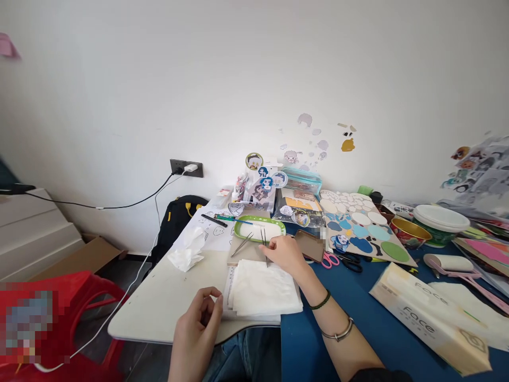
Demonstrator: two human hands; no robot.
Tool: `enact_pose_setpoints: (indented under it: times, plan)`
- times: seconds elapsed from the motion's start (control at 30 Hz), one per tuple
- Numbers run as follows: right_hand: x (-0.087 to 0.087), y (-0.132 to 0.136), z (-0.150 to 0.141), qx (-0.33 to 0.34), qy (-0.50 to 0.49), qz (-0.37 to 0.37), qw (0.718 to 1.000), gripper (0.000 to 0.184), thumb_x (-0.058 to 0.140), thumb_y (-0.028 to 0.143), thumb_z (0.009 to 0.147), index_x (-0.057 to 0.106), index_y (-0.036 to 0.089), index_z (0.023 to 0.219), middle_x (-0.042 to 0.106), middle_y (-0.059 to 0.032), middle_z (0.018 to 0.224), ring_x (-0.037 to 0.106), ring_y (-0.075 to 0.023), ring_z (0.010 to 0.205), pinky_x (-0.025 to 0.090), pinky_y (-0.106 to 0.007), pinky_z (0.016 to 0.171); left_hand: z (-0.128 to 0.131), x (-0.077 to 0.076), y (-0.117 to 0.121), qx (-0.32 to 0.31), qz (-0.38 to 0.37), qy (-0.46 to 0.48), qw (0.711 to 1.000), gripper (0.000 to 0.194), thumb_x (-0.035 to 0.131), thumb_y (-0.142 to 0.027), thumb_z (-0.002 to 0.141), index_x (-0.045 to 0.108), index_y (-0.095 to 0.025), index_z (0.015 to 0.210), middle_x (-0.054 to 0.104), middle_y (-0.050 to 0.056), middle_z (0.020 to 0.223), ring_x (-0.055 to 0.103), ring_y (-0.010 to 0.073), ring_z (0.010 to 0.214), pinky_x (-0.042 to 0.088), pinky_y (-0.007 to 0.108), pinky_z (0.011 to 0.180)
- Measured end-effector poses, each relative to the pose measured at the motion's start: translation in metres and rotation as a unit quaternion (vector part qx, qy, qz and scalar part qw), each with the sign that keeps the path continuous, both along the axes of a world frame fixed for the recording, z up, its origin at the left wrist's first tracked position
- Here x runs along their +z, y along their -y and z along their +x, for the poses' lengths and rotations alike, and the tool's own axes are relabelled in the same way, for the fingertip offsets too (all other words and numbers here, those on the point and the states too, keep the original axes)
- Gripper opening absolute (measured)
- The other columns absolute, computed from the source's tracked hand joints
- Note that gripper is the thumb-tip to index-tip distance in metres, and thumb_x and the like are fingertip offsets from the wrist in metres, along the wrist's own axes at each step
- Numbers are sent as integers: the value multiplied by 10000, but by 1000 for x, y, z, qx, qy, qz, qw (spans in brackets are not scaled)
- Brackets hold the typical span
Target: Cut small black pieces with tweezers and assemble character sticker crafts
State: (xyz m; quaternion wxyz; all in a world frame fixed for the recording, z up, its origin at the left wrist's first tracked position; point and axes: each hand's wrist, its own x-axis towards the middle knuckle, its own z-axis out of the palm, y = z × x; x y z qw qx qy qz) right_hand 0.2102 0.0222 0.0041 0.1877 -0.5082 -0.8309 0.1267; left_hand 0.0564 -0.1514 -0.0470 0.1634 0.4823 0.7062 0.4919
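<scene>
My right hand [284, 252] pinches a pair of tweezers [265, 253], its points upward near the rim of a green-edged tray [237, 229]. Below this hand lies a stack of white tissues [264, 292]. A second pair of tweezers [242, 245] rests between the tray and a beige board [234, 255]. My left hand [201, 323] is loosely curled at the table's front edge, left of the tissues, with nothing visible in its fingers.
A crumpled tissue [186, 249] and a black pen [214, 220] lie on the left. Toward the right are pink scissors [330, 260], a sheet of coloured paper shapes [393, 251], a tissue pack [429, 318], a lint roller [449, 263] and a lidded tub [440, 218].
</scene>
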Motion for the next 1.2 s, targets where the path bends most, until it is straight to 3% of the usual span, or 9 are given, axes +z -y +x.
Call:
enact_pose_setpoints:
  times: [0.2, 0.4, 0.5, 0.63, 0.83, 1.03, 1.2]
  plan:
    - [0, 2, -9, 8, 53, -13, 998, 300, 540, 342, 774, 609, 178, 532, 627, -63, 599, 588, -182, 631, 268, -245, 516, 2, -1, 0, 5, -1, -6, 1000, 316, 443, -529, 809, 511, -223, 847, 324, -60, 531, 370, 135, 483, 289, 215, 459]
    - [-1, 3, -11, -8, 37, -35, 999, 238, 550, 306, 698, 604, 181, 502, 632, -93, 623, 588, -215, 655, 297, -261, 549, 5, 2, 0, 16, -3, 0, 1000, 297, 456, -515, 802, 514, -226, 840, 345, -58, 539, 377, 133, 495, 292, 211, 472]
    - [-2, 3, -11, -8, -7, -57, 998, 240, 552, 272, 657, 531, 184, 434, 575, -75, 551, 540, -195, 597, 280, -265, 542, 9, 8, 1, 25, -7, 13, 1000, 295, 459, -517, 799, 510, -228, 834, 334, -59, 543, 358, 132, 504, 278, 211, 477]
    - [2, 0, 0, 25, -115, -117, 986, 313, 523, 283, 684, 409, 193, 408, 372, 16, 430, 359, -107, 461, 223, -254, 496, 12, 12, 2, 28, 5, 20, 999, 292, 459, -510, 804, 513, -224, 832, 312, -58, 549, 339, 129, 512, 273, 211, 479]
    - [12, -7, 25, 115, -274, -250, 922, 346, 381, 434, 797, 464, 195, 561, 257, 62, 459, 199, -77, 419, 224, -234, 438, 6, 6, 2, 9, 1, 6, 1000, 312, 449, -530, 808, 512, -226, 843, 321, -57, 549, 361, 136, 506, 295, 221, 481]
    - [8, -10, 30, 128, -344, -285, 886, 357, 368, 464, 792, 498, 183, 616, 272, 63, 471, 188, -73, 420, 230, -228, 426, 3, 4, 0, 4, -9, -5, 1000, 313, 445, -526, 808, 513, -223, 847, 327, -56, 542, 368, 139, 507, 297, 222, 481]
    - [3, -21, 37, 61, -345, -232, 907, 345, 400, 473, 793, 516, 178, 656, 352, 51, 487, 287, -79, 424, 253, -219, 444, 1, 1, 0, -5, -2, 11, 1000, 317, 467, -528, 791, 525, -221, 846, 326, -61, 536, 366, 132, 505, 298, 221, 487]
